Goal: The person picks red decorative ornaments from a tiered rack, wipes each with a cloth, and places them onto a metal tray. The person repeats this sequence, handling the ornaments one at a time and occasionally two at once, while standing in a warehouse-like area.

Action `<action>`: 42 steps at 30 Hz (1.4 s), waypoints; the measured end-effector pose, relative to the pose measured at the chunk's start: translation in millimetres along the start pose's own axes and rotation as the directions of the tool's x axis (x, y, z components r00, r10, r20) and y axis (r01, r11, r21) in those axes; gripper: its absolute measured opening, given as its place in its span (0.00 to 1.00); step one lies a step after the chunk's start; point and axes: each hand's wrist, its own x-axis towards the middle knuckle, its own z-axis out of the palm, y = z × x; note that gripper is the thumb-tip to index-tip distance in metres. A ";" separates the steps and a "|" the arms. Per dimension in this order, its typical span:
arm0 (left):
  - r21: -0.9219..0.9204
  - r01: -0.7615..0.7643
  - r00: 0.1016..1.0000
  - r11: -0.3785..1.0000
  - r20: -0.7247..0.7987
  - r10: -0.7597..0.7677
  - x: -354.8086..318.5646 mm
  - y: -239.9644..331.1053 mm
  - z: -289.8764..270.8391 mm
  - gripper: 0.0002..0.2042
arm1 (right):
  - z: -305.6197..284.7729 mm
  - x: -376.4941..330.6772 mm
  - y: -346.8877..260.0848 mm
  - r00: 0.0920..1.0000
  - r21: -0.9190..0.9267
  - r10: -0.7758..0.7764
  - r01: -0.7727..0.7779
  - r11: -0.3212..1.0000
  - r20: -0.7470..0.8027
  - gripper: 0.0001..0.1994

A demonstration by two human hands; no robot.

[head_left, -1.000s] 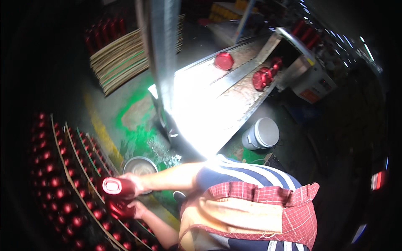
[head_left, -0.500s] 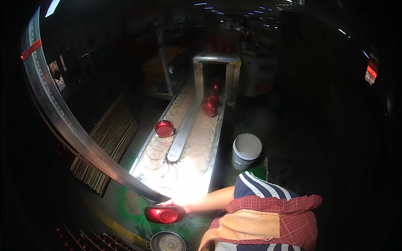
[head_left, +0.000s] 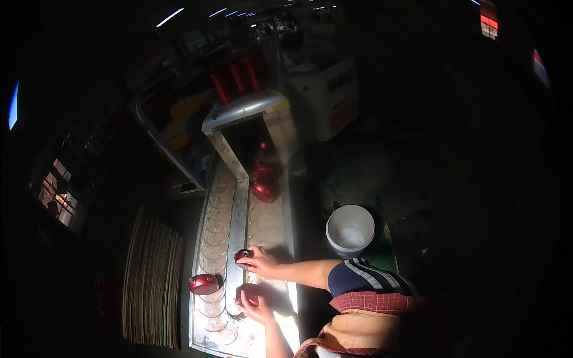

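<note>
Two lanes run up the conveyor (head_left: pixel 239 209) from the lower centre of the frame toward the hooded tunnel (head_left: pixel 250 110) at upper centre, split by a metal rail. The round pads along each lane look like seats, so each red piece probably stands on one to ride into the tunnel evenly spaced.

At lower left, a stack of flat boards (head_left: pixel 152 280) lies just beside the conveyor, likely kept there within reach. Right of the belt, a white bucket (head_left: pixel 350 228) stands open on the floor, near your shoulder.

Two red pieces (head_left: pixel 262 182) sit in the right lane close to the tunnel mouth. Another red piece (head_left: pixel 204 284) lies on its side at the left lane's outer edge, apart from both hands.

Your right hand (head_left: pixel 259 261) comes in from the right with the forearm nearly level, fingers wrapped on a small red cap (head_left: pixel 242 255) at the rail. Your left hand (head_left: pixel 253 303) rises from the bottom edge, wrist bent inward, curled over a second cap (head_left: pixel 248 296) on the right lane. Both hands are low on the belt, close together but not touching, each gripping its own piece.
</note>
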 end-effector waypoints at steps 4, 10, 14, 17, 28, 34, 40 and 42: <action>0.208 -0.149 0.988 0.967 0.063 0.138 18.1 2.4 78.1 0.37 | 4.3 30.4 58.4 0.998 -0.018 0.061 -0.061 0.998 0.033 0.23; 0.012 -0.109 0.979 0.994 0.173 0.105 27.1 8.6 89.6 0.39 | -12.2 69.1 88.6 0.999 0.013 0.008 -0.008 1.000 -0.035 0.30; -0.152 0.257 0.943 0.954 0.257 -0.213 3.2 -19.9 48.5 0.30 | -42.8 35.4 90.1 0.959 0.395 -0.018 0.134 0.909 -0.283 0.23; -0.315 0.464 0.878 0.828 0.288 -0.383 -39.7 -46.7 -19.8 0.24 | -38.1 -40.3 53.9 0.979 0.527 0.046 0.066 0.848 -0.197 0.18; -0.524 0.484 0.723 0.700 -0.212 -0.658 -322.2 -90.1 -354.2 0.11 | 133.3 -307.7 -258.6 0.546 0.678 -0.535 -0.084 0.730 0.644 0.16; -0.276 0.385 0.169 0.881 -0.917 -0.361 -449.7 -101.1 -521.6 0.15 | 253.5 -406.1 -435.0 0.052 0.783 -0.795 0.144 0.605 0.604 0.21; -0.087 0.929 -0.068 0.360 -0.995 -0.066 -464.2 -150.5 -662.0 0.31 | 384.0 -542.1 -590.1 -0.173 0.867 -0.927 0.444 0.227 0.331 0.33; -0.150 0.943 -0.113 0.299 -0.984 -0.136 -452.6 -165.6 -684.6 0.35 | 418.2 -581.3 -625.4 -0.230 0.825 -0.885 0.510 0.244 0.404 0.32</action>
